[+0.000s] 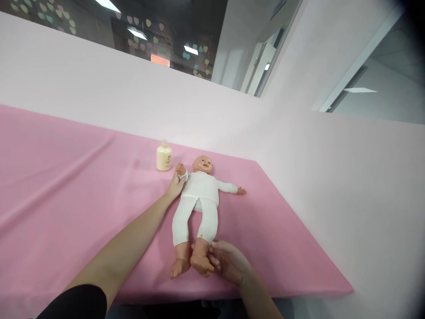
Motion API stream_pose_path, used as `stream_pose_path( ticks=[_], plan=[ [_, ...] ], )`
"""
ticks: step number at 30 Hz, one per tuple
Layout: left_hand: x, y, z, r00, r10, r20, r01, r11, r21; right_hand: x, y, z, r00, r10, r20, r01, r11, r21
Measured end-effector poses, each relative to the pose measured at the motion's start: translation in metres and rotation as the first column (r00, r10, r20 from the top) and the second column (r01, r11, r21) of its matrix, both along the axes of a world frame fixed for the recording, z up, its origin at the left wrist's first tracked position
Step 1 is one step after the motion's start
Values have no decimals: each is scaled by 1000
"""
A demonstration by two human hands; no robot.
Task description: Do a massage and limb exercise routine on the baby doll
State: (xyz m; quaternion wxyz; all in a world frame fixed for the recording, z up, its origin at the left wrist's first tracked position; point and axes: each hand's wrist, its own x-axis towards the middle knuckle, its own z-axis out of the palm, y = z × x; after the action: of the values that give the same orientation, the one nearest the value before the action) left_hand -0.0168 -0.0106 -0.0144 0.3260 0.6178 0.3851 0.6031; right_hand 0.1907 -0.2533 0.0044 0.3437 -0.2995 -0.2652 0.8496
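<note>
Doll (199,195) lies face up on the pink surface (66,177); left hand (175,186) grips its wrist, right hand (227,261) holds its foot, bottle (164,156) near its head.

Bottle (164,156): cream-coloured, upright, cap on top, standing on the surface.
Surface (66,177): spread with a pink cloth all around the bottle, creased in long folds to the bottle's left.
Wall (99,88): pale pink, rising just behind the bottle.
Window (159,31): above the wall, well beyond the bottle, dotted with pastel heart stickers; ceiling lights show in the glass.
</note>
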Motion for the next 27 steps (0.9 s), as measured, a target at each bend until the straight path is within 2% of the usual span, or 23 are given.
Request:
stream_pose_path(
  ticks=[4, 9, 11, 15, 17, 21, 27],
  plan=[
    [0, 1, -2, 1000, 30, -1, -30, 999, 24, 6, 0, 0, 1000, 3, -10, -3, 1000, 14],
    [0, 6, -10, 995, 91, -46, -87, 993, 82, 20, 13, 20, 998, 51, -46, -50, 999, 15],
    [1, 6, -12, 988, 93, -126, -74, 986, 152, 25, 27, 31, 995, 78, -55, -74, 996, 56],
    [3, 4, -10, 936, 47, -348, 44, 968, 248, 33, 69, 46, 992, 118, -55, -110, 986, 127],
    [3, 2, -8, 914, 26, -405, 91, 959, 268, 34, 93, 49, 990, 124, -67, -116, 987, 111],
    [3, 0, -6, 875, -16, -484, 171, 945, 278, 31, 135, 42, 993, 76, -96, -66, 992, 103],
    [3, -2, -2, 832, -49, -552, 222, 942, 250, 28, 167, 9, 995, 92, -47, -84, 984, 160]
  ],
)
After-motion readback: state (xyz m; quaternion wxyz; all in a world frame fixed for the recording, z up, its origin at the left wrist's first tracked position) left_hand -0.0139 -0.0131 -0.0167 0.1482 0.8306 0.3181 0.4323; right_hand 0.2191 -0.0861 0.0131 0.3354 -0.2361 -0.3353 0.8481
